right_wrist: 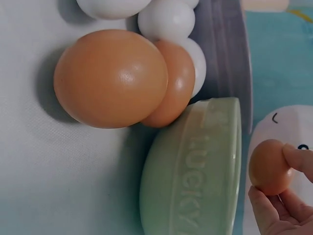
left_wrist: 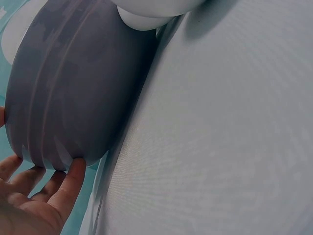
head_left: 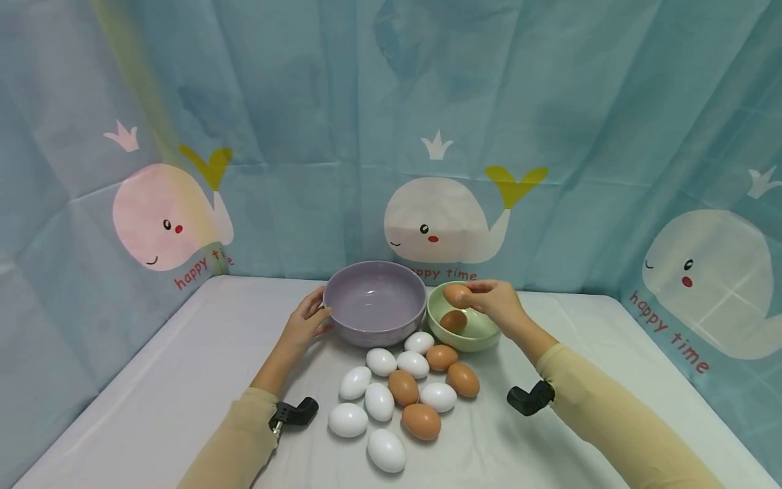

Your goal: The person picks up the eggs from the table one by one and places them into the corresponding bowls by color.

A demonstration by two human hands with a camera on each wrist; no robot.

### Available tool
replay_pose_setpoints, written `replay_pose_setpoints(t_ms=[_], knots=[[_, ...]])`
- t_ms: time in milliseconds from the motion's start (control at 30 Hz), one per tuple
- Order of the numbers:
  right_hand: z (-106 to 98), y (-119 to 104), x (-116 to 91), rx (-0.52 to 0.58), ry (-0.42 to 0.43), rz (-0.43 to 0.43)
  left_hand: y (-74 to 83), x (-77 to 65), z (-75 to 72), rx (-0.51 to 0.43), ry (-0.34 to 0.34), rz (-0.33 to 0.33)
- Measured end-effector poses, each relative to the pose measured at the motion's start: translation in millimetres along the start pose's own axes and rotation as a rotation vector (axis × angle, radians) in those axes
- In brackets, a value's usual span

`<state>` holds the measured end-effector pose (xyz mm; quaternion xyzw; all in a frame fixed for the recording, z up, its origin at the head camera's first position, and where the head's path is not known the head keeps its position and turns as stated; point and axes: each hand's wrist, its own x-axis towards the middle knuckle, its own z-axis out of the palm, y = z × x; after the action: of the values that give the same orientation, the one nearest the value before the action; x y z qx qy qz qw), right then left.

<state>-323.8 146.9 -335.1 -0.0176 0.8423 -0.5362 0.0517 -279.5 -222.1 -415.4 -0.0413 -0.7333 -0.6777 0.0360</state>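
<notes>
My right hand (head_left: 497,303) pinches a brown egg (head_left: 455,295) between thumb and fingertips over the small green bowl (head_left: 479,343). Another brown egg (head_left: 453,322) lies inside that bowl. In the right wrist view the pinched egg (right_wrist: 271,167) shows beside the bowl's rim, and raised letters run along the green wall (right_wrist: 193,181). My left hand (head_left: 303,321) rests on the left side of the larger purple bowl (head_left: 374,305), which has nothing in it. Its spread fingers (left_wrist: 73,188) touch the purple outer wall (left_wrist: 73,98) with their tips.
Several white eggs (head_left: 379,401) and brown eggs (head_left: 421,422) lie loose on the white tabletop (head_left: 201,407) in front of the bowls. The two bowls stand side by side. A blue whale-print curtain (head_left: 293,217) hangs behind the table.
</notes>
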Motion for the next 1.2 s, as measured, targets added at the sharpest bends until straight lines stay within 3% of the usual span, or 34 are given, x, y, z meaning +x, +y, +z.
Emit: replay_pose_setpoints(t_ms=[767, 1200], knots=[[11.7, 15.5, 29.5, -0.016, 0.024, 0.023, -0.7, -0.5, 1.4, -0.006, 0.013, 0.000], [20.2, 25.3, 34.0, -0.123, 0.021, -0.005, 1.3, -2.4, 1.6, -0.002, 0.005, -0.003]])
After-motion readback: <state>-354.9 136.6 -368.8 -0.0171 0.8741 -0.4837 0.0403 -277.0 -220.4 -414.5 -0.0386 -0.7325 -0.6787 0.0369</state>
